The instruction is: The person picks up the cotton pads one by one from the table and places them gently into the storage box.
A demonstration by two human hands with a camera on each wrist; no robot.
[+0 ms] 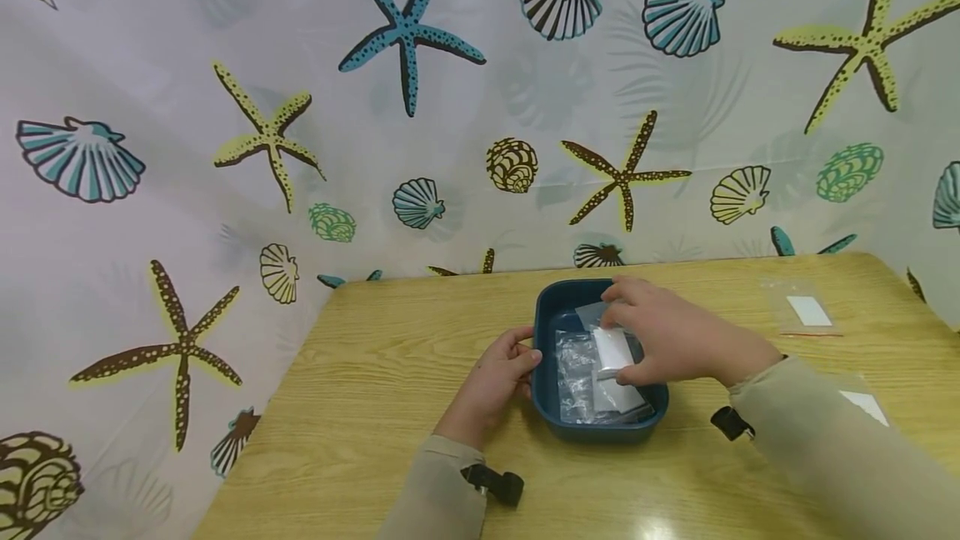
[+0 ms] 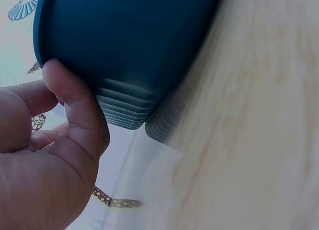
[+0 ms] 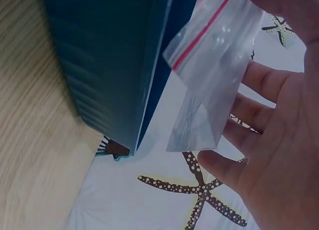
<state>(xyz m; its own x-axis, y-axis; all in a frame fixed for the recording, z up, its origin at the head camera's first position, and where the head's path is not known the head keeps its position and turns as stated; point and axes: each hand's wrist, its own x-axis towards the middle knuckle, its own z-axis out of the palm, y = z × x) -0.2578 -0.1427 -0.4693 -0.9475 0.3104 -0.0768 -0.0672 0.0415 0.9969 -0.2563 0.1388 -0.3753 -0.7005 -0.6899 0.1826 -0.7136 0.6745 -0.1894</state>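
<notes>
A dark blue rectangular bin [image 1: 550,415] with rounded corners stands on the table. My left hand [image 1: 498,369] grips its left side, thumb at the rim; the left wrist view shows a digit pressed against the outer wall [image 2: 144,45]. Over the bin's right half, my right hand [image 1: 667,332] holds a small clear zip bag [image 3: 219,55] with a red seal line, between thumb and fingers. A white insert [image 1: 613,350] shows in it. Beneath lie several clear plastic bags [image 1: 576,377] inside the bin, partly hidden by the right hand.
On the right side of the wooden table [image 1: 405,332] lies a clear zip bag with a white insert [image 1: 810,312]. Another white insert [image 1: 866,405] shows partly behind the right sleeve [image 1: 840,432]. A curtain [image 1: 465,223] printed with starfish and shells hangs behind the table.
</notes>
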